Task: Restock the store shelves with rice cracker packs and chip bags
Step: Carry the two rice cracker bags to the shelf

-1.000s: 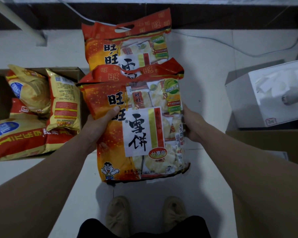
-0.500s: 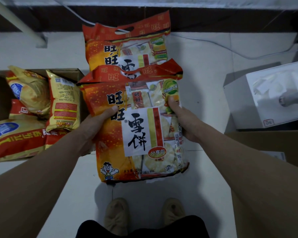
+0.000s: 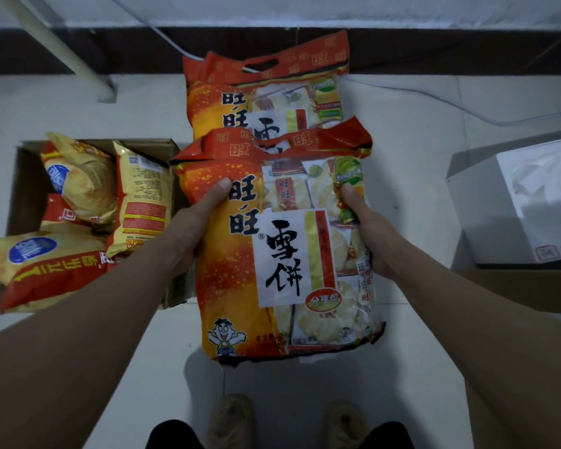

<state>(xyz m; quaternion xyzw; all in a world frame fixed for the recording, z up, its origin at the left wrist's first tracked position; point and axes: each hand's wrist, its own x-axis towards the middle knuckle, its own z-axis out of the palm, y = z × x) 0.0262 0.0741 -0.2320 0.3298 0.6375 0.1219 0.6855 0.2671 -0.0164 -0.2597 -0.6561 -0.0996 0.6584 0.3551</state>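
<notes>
I hold a large orange-and-red rice cracker pack (image 3: 282, 254) upright in front of me, above the floor. My left hand (image 3: 191, 231) grips its left side with the thumb on the front. My right hand (image 3: 366, 234) grips its right side, thumb laid on the front near the green label. A second rice cracker pack (image 3: 266, 89) of the same kind lies on the floor beyond it, its lower half hidden by the held pack. Several yellow chip bags (image 3: 78, 196) fill a cardboard box (image 3: 26, 176) at the left.
A white box (image 3: 486, 218) stands on the floor at the right, with a brown cardboard box (image 3: 531, 286) in front of it. A white pole (image 3: 62, 47) slants down at the far left. A cable (image 3: 434, 98) runs across the floor. My shoes (image 3: 234, 419) show below.
My right thumb has come from the pack's side edge onto its front and slid up. The pack has stayed in place, now held slightly closer.
</notes>
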